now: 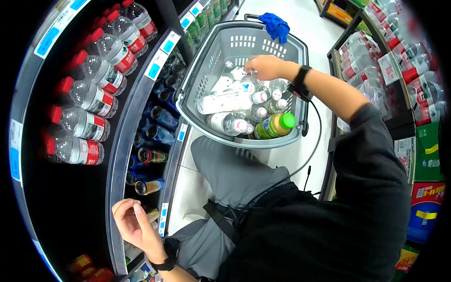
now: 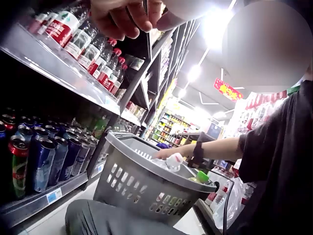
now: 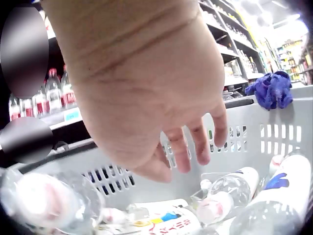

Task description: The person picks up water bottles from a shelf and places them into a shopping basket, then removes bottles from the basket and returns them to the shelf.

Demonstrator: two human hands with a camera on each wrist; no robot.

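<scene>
Currently, right hand [image 1: 265, 67]: it hangs inside the basket [image 1: 211, 54], over the bottles [image 1: 228, 101]; its fingers are spaced and slightly bent, and I see nothing pinched between them.
Left hand [image 1: 136, 225]: it is raised near the shelf edge [image 1: 124, 131], fingers loosely curved, apparently holding nothing.
Bottles: they lie at mixed angles, some across others; if one is pulled from below, I think its neighbours may roll, because they are round and smooth.
Green cap [image 1: 287, 121]: its bottle leans at the near rim, so a push from the pile could perhaps tip it further.
Cable [image 1: 320, 127]: it runs loose from the right wrist past the basket corner; a wide arm movement might catch it there.
Head view: it gives the whole pile and the green cap, which the right wrist view leaves out.
Right wrist view: it shows the gaps between the fingers and the printing on one label [image 3: 168, 221], both unclear from above.
Left wrist view: only this one shows the slotted outer side of the basket plainly.
</scene>
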